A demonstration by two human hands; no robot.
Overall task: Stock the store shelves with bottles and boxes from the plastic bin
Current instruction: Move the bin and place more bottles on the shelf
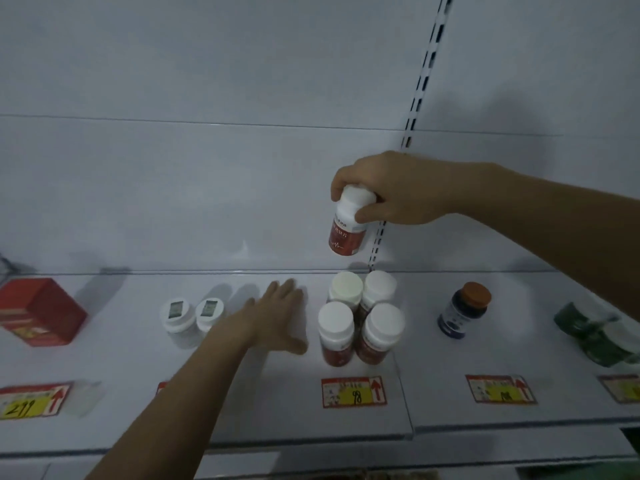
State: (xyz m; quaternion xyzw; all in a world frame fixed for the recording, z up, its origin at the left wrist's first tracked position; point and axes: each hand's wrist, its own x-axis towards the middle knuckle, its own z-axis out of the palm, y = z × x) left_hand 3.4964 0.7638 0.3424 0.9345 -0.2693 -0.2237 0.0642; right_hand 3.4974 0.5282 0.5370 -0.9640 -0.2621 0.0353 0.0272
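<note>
A red-labelled bottle (348,225) with a white cap is held in the air by the right hand (384,188), whose fingers and thumb are clamped round the cap, above a cluster of four like bottles (362,317) standing upright and touching on the shelf (242,410). The bottle is judged light, rigid plastic, fairly smooth; the cap gives a sure hold from above, and it should be set down gently so the packed four are not toppled. The left hand (277,313) is laid flat on the shelf just beside the cluster, fingers spread, holding nothing. Further left, two white bottles (192,318) and one red box (40,311) are seen; to the right, one dark bottle with an orange cap (464,310) and some green packages (595,334), too blurred to count. The bin cannot be made out
</note>
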